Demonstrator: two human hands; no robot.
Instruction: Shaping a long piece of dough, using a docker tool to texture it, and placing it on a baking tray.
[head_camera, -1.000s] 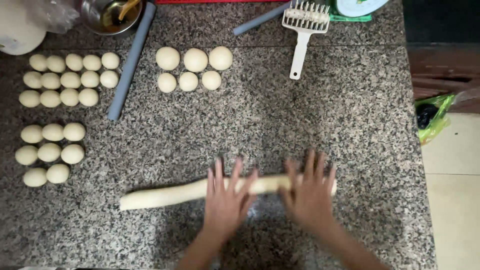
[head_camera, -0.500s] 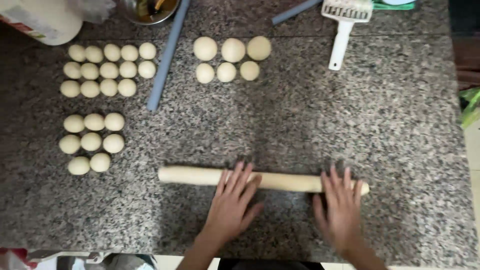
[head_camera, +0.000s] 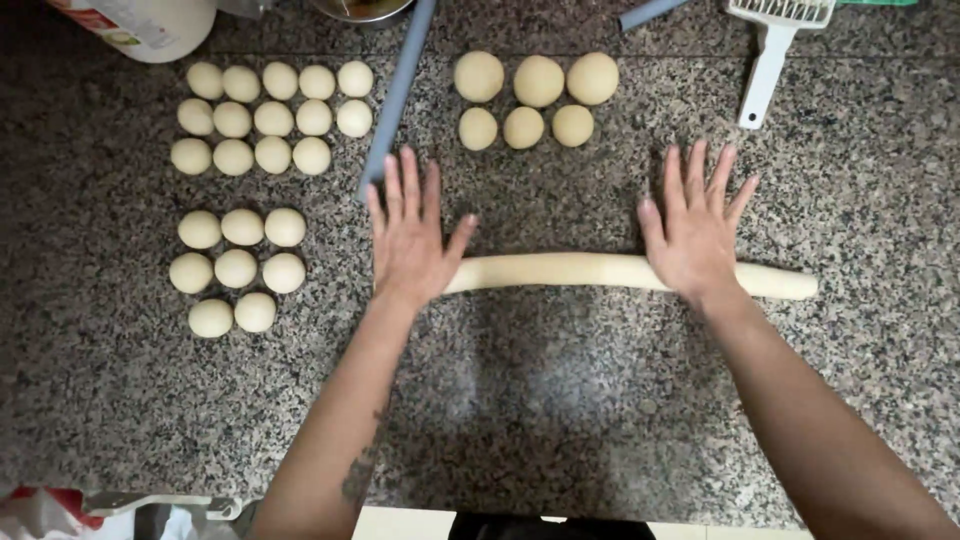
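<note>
Granite counter lies bare below your dough rope; your left hand and right hand press it, fingers spread, dough balls just beyond.

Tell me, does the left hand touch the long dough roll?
Touching. The head view shows the left hand lying flat, palm on the end of the long dough roll.

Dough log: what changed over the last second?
Both hands slid apart along the dough log while rolling it: the left hand now presses its left end, the right hand sits nearer the right end. The log rolled away from the person, toward the dough balls. Hands stayed flat and open, gripping nothing. Balls, grey rod and white cutter unmoved.
</note>
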